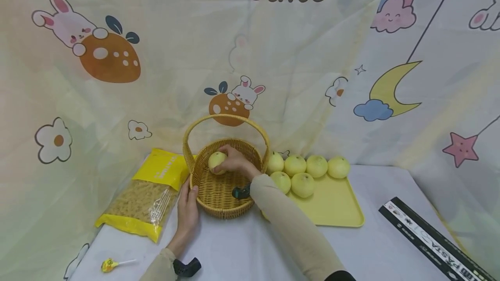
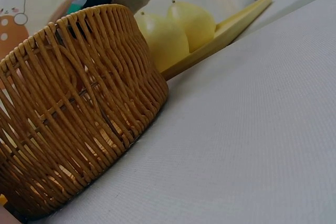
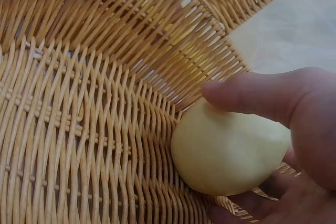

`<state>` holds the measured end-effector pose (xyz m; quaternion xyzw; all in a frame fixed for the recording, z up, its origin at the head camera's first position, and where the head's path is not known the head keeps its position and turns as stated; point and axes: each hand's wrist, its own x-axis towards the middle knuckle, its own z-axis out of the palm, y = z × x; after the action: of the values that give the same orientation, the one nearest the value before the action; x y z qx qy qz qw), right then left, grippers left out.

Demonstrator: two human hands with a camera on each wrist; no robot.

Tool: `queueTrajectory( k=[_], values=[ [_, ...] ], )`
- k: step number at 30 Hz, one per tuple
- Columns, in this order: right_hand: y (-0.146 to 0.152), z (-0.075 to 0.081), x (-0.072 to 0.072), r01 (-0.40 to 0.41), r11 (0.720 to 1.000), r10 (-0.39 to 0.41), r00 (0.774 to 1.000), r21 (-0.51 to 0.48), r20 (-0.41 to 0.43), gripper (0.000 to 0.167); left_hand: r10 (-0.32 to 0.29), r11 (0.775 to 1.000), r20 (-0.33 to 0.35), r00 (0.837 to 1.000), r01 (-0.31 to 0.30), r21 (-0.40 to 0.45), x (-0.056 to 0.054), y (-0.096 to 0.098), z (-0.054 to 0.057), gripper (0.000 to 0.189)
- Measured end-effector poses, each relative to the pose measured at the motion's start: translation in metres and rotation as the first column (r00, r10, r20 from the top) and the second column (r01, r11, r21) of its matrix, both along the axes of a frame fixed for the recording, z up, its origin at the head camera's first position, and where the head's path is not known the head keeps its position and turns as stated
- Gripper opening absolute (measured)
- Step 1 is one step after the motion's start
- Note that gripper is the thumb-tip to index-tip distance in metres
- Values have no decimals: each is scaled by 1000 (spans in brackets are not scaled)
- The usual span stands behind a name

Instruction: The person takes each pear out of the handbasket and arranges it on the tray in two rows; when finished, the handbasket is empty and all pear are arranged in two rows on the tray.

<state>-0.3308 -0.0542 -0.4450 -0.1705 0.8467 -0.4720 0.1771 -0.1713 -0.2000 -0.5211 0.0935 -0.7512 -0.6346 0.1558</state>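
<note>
My right hand point(image 1: 233, 159) is inside the round wicker basket point(image 1: 224, 212) and grips a pale yellow-green pear point(image 1: 216, 160). In the right wrist view the thumb lies over the top of the pear point(image 3: 226, 150), fingers under it, close to the woven wall. My left hand point(image 1: 188, 209) rests against the outside of the basket's left wall, fingers pointing up along it. The left wrist view shows mostly the basket's side point(image 2: 89, 93); that hand is almost out of it. More pears point(image 1: 302, 184) sit on a yellow tray point(image 1: 336, 207) right of the basket.
Left of the basket lies a yellow bag of pasta point(image 1: 142, 196). A wrapped lollipop point(image 1: 110, 265) is near the front left. A long black box point(image 1: 425, 237) lies at the right. The basket's tall handle point(image 1: 225, 116) arches above my right hand. A printed cloth hangs behind.
</note>
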Motion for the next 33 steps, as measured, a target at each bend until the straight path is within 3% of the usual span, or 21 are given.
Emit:
queueTrajectory(
  k=[6,14,25,33],
  values=[
    [2,0,1,2,1000,-1,997,17,-73,65,-5,1000,-9,1000,5,8,-2,0,-1,57],
    [11,3,6,21,999,-24,997,-41,-74,75,2,1000,-21,1000,-1,21,-2,-1,-2,57],
    [27,12,22,2,992,-18,992,-130,-124,75,-2,1000,-20,1000,3,18,-1,0,-2,57],
    [38,21,34,-56,982,36,993,-180,-114,71,10,1000,-12,1000,-9,13,-2,-1,-2,57]
  ],
)
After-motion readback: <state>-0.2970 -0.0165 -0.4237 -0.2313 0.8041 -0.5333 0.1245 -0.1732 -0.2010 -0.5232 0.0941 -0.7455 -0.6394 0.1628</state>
